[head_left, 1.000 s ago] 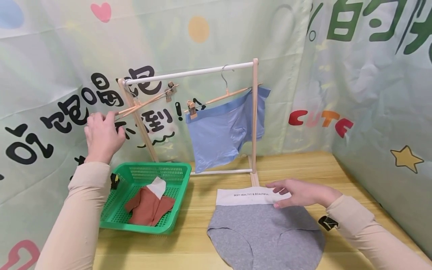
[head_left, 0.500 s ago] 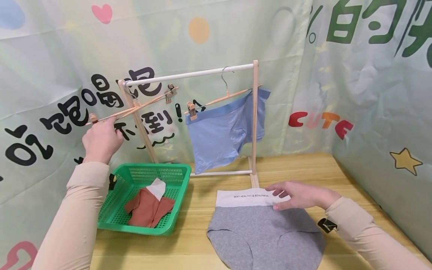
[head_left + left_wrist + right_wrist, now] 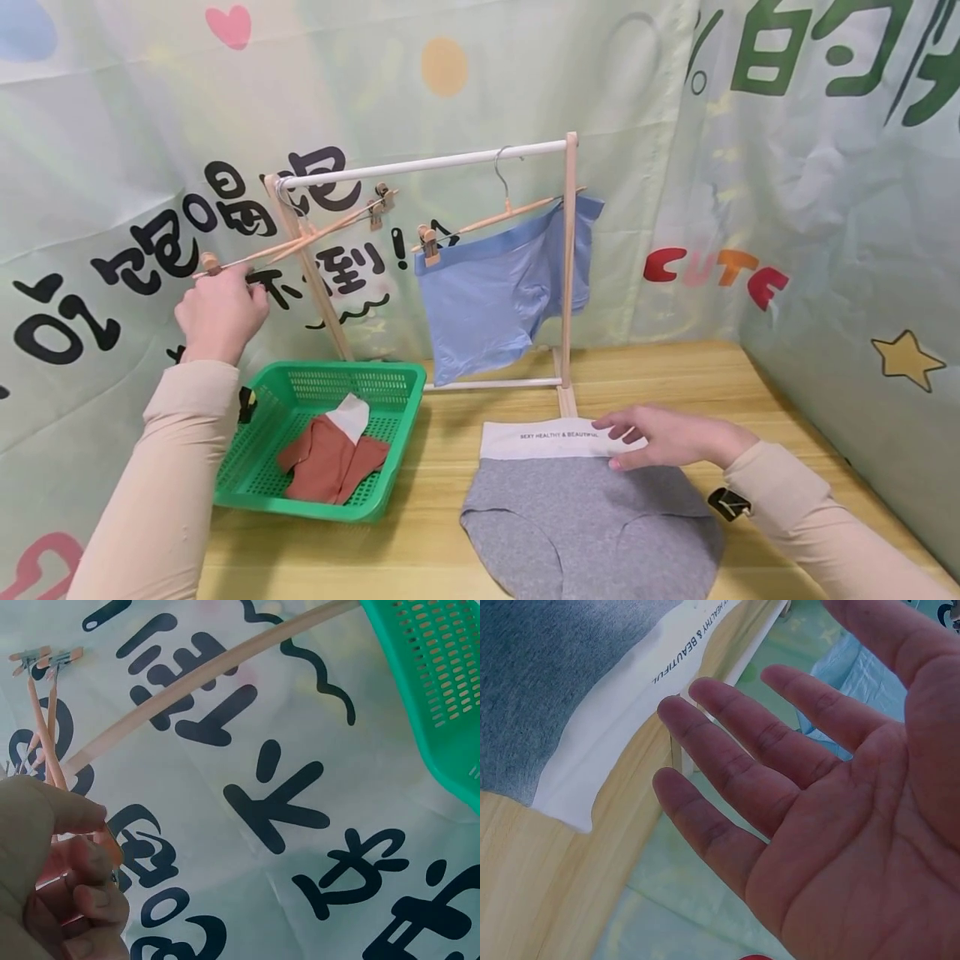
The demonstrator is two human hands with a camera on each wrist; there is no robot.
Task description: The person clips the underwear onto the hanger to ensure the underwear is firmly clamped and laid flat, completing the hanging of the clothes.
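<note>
My left hand is raised at the left end of the rack and pinches the near end of a clip hanger. Two such hangers seem to overlap there; their far clips show in the left wrist view. Curled fingers partly hide a clip at the held end. Over the white waistband of grey briefs, laid flat on the table, my right hand hovers with fingers spread and loosely bent, holding nothing. Blue boxer briefs hang from another clip hanger on the rack's right side.
A wooden rack with a white top bar stands at the back of the table. At left, a green basket holds a folded rust-brown garment with a white part. Printed cloth walls enclose the back and sides.
My left hand has shifted slightly left and down along the hanger, leaving the clip at its near end in view. My right hand has stayed over the grey briefs.
</note>
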